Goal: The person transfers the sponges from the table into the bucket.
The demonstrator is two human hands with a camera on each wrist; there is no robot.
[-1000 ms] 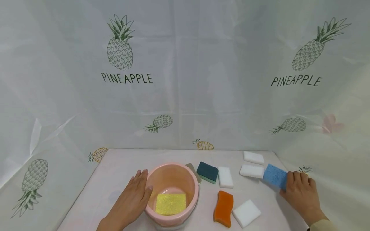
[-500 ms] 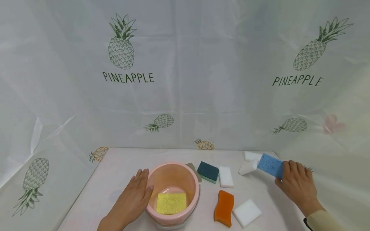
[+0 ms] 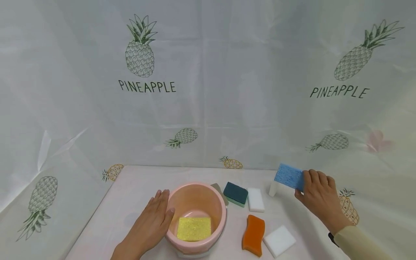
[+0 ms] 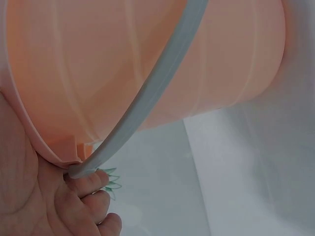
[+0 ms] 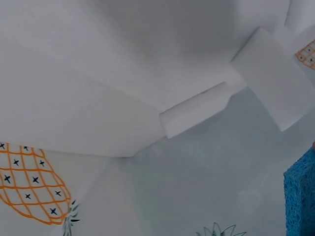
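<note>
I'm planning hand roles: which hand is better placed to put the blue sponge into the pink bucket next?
Right, most likely: the right hand holds the blue sponge. The left hand lies against the pink bucket, holding no sponge, so it seems better suited to steadying.

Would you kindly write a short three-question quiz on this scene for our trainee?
1. Which hand holds the blue sponge?
2. True or false: the yellow sponge lies inside the pink bucket.
3. What does the left hand touch? A: the orange sponge; B: the pink bucket; C: the dark green sponge.

Key:
1. The right hand.
2. True.
3. B.
</note>
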